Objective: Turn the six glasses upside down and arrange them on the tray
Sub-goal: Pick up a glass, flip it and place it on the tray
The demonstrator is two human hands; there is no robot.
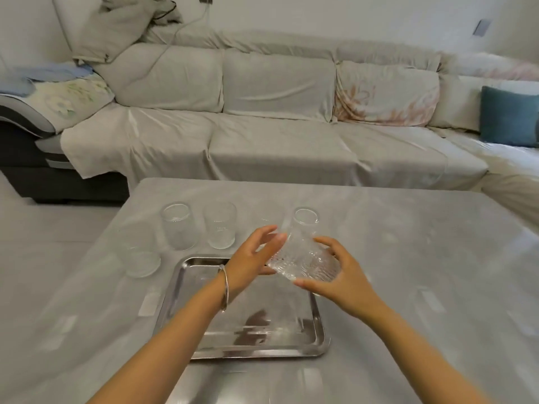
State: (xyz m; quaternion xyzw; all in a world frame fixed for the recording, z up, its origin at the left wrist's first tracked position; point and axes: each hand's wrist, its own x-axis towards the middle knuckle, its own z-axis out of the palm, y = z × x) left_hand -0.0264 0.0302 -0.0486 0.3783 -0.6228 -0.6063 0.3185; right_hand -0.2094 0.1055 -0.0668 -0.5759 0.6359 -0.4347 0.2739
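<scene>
Over the far edge of the shiny rectangular steel tray (204, 342), I've got a clear ribbed glass (303, 258) between both hands, tilted, mouth up and away from me, heavy base toward me. My right hand (341, 284) cups the base, thumb under, fingers half curled on the wall. My left hand (250, 260) is mostly open, fingertips touching the glass's left side. Long axis runs near-to-far, so the flip means rolling the mouth down toward the tray. Three more clear glasses stand upright on the grey tabletop (408, 258), left of my hands; nearest is a plain clear tumbler (220, 225). Tray looks empty.
</scene>
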